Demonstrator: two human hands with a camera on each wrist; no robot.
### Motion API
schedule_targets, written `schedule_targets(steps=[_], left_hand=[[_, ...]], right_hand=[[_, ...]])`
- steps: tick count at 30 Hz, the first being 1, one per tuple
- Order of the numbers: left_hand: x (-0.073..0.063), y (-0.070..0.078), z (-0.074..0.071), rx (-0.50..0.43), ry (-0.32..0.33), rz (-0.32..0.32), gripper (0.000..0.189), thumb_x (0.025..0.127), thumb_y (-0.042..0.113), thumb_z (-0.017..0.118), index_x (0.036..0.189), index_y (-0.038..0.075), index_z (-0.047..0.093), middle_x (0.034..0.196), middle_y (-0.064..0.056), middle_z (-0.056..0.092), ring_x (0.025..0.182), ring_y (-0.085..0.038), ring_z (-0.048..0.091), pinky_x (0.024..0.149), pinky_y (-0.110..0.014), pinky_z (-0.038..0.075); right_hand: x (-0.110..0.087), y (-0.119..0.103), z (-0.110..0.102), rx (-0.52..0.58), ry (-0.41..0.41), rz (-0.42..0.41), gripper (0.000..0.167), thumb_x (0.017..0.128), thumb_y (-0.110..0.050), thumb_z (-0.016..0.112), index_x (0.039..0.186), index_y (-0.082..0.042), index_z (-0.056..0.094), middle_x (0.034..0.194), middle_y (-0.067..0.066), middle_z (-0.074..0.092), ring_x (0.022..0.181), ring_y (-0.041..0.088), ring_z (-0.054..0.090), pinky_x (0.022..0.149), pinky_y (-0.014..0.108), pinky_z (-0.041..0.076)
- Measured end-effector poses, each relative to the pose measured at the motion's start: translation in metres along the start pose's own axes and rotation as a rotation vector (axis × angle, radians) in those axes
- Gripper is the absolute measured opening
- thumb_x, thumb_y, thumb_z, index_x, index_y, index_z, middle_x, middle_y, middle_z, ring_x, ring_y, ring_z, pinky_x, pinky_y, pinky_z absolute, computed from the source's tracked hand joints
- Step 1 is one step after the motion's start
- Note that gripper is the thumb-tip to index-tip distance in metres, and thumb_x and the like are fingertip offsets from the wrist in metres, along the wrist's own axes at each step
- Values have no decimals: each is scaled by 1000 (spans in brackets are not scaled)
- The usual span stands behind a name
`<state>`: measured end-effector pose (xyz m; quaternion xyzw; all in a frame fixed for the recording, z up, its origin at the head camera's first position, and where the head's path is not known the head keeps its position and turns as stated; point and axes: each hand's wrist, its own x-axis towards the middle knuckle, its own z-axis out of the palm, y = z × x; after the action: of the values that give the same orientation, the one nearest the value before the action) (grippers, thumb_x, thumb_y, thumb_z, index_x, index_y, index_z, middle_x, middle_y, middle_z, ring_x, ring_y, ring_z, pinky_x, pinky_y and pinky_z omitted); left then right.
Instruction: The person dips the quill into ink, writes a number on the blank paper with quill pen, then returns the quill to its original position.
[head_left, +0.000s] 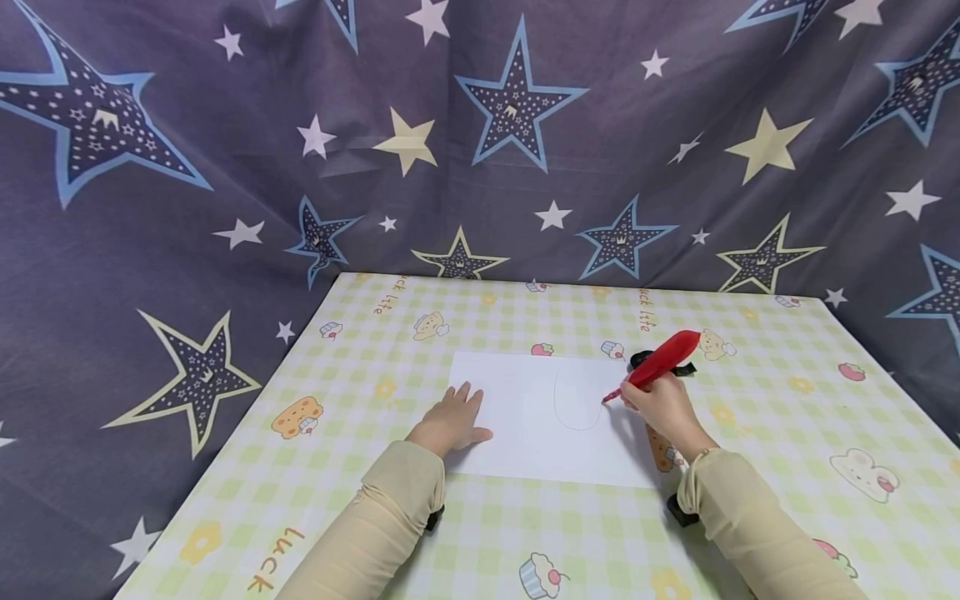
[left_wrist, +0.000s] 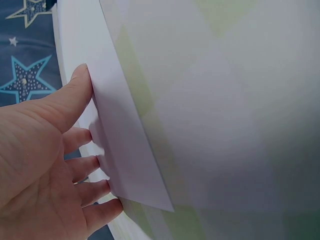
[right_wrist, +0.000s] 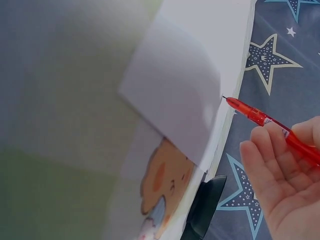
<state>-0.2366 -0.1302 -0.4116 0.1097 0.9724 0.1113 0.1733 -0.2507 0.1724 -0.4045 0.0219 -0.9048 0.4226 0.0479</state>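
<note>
A white sheet of paper point(head_left: 517, 417) lies on the table with a thin U-shaped line point(head_left: 581, 429) drawn on it. My left hand point(head_left: 450, 421) rests on the sheet's left edge, fingers extended and thumb apart, as the left wrist view also shows. In my right hand point(head_left: 666, 407) is a red pen point(right_wrist: 255, 114) with a wide red upper end point(head_left: 675, 350), pinched between thumb and fingers. Its fine tip points down at the paper, right at the upper right end of the line. The right wrist view shows the other fingers curled below the pen.
A checked tablecloth point(head_left: 360, 450) with cartoon prints covers the table. Just behind my right hand lies a black object point(head_left: 684, 369), also in the right wrist view, near the sheet's corner. A dark star-patterned curtain point(head_left: 480, 192) hangs behind and beside the table.
</note>
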Motion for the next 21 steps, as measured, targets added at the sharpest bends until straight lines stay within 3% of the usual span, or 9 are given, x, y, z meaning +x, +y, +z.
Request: schedule_targets(steps=[21], left_hand=[[-2, 0, -2, -12, 1, 5, 70, 89, 37, 58, 143, 3, 30, 149, -19, 18, 135, -37, 14, 108, -47, 20]], right_hand=[[6, -4, 3, 6, 17, -5, 14, 88, -7, 57, 92, 5, 60, 76, 12, 65, 67, 20, 60, 56, 28, 46]])
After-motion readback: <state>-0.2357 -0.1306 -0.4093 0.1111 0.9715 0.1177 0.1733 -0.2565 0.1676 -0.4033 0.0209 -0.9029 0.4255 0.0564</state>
